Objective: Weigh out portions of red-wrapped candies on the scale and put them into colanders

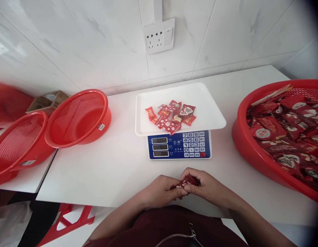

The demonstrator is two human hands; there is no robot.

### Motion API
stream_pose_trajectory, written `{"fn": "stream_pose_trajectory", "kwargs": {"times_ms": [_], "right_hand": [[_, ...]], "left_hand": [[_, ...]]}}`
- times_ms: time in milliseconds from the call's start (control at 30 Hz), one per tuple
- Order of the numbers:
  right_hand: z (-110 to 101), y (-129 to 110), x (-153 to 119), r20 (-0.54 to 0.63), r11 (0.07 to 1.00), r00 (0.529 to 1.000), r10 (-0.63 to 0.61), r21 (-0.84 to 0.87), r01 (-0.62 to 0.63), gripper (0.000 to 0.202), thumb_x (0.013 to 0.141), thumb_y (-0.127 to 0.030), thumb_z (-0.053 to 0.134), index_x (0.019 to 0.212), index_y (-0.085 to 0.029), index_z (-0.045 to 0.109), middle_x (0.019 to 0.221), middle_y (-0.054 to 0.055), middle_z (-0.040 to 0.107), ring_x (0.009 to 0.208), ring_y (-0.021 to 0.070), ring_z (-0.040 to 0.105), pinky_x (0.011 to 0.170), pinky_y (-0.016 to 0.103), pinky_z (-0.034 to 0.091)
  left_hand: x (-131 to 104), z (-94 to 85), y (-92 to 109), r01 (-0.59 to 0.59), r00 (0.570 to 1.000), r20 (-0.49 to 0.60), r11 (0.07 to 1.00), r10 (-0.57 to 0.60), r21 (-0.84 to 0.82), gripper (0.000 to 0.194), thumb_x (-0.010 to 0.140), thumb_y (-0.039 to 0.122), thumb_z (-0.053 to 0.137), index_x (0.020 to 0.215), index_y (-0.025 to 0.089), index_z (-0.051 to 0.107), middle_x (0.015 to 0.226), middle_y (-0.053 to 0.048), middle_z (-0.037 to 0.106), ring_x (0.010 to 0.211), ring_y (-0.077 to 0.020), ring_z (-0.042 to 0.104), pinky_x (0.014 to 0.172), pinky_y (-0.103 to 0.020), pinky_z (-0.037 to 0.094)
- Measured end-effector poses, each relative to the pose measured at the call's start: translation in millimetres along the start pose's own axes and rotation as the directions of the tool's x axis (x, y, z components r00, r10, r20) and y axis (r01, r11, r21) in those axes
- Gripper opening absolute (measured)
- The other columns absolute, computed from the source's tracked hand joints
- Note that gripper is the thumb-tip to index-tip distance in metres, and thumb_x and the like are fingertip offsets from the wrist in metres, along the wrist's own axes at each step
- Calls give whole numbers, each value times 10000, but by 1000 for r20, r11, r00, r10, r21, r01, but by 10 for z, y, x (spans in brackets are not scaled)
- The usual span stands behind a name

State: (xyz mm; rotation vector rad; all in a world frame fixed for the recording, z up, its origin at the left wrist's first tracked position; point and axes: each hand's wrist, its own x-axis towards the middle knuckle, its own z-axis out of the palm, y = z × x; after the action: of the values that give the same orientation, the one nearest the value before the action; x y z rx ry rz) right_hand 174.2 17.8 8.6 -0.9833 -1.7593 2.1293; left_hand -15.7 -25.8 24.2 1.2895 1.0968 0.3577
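Both my hands meet near the front edge of the white table, closed around one dark red snack packet [189,181]. My left hand [162,189] grips the packet's left end, thumb on top. On its right end, my right hand [204,187] presses with thumb and bent fingers. Just beyond them is a blue digital scale [178,145] with lit number displays and a keypad. Its white tray [200,99] carries a loose pile of several small red snack packets [170,116], some dotted, some with lettering.
At the right stands a large red basket [240,137] heaped with red packets. Two red mesh baskets [105,116] are at the left, with a cardboard box [52,101] behind. A red stool [71,219] is below the table. The tiled wall has a socket [159,37].
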Motion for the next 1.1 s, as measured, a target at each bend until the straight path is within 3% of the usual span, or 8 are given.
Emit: {"fn": "stream_pose_trajectory", "kwargs": {"times_ms": [133,233,367,500,767,867,1033,1100], "right_hand": [[-25,77,44,-36,998,999,-20,52,22,333,815,-514,573,781,-185,534,700,10,636,640,141,548,579,253,389],[-78,165,87,-42,985,999,-14,169,21,388,779,-562,588,766,-181,518,664,9,616,597,137,549,538,246,376],[-139,233,144,-54,959,998,-15,282,30,394,746,-552,633,757,-174,522,665,-5,591,571,116,538,516,232,379],[-138,224,165,-10,960,1000,-27,280,28,367,770,-523,627,787,-171,527,693,15,634,606,133,587,548,251,402],[-114,208,149,-5,971,999,-48,234,48,361,801,-521,593,815,-170,513,707,25,651,649,157,628,573,271,401],[-113,188,145,-1,971,999,-45,235,44,367,795,-526,597,807,-172,503,721,17,635,644,149,617,581,273,403],[-116,172,148,-5,977,999,-44,209,44,360,796,-515,603,807,-164,519,710,-4,583,629,118,547,605,275,426],[-118,172,144,2,979,999,-41,199,39,348,803,-499,605,817,-160,529,718,-7,567,637,113,538,625,279,442]], "left_hand": [[15,-2,16,-22,999,-35,998,25,59,291,852,392,522,744,152,647,662,22,589,633,-99,512,580,-187,375],[32,-132,51,-96,967,-219,980,133,172,247,859,361,523,800,166,662,737,-1,642,676,-117,549,623,-202,415],[48,-577,231,-135,726,-541,860,424,492,194,881,292,498,926,187,655,861,-37,669,765,-144,586,700,-242,461],[169,-1150,506,61,569,-532,613,627,788,258,888,201,459,1077,197,634,962,-66,643,867,-189,565,781,-313,474],[617,-1710,736,280,786,-340,192,517,940,433,816,32,411,1103,249,652,1327,-90,478,1198,-289,419,944,-435,415],[562,-1733,772,294,764,-362,211,534,932,338,825,62,441,1033,216,659,1264,-80,545,1201,-270,423,957,-425,410],[92,-1501,765,228,535,-550,517,642,825,188,845,175,500,1007,193,594,1029,-44,647,1012,-207,546,865,-344,457],[-114,-1271,704,144,513,-621,653,593,743,136,819,239,559,948,204,586,937,-17,649,859,-166,582,773,-300,479]]}}
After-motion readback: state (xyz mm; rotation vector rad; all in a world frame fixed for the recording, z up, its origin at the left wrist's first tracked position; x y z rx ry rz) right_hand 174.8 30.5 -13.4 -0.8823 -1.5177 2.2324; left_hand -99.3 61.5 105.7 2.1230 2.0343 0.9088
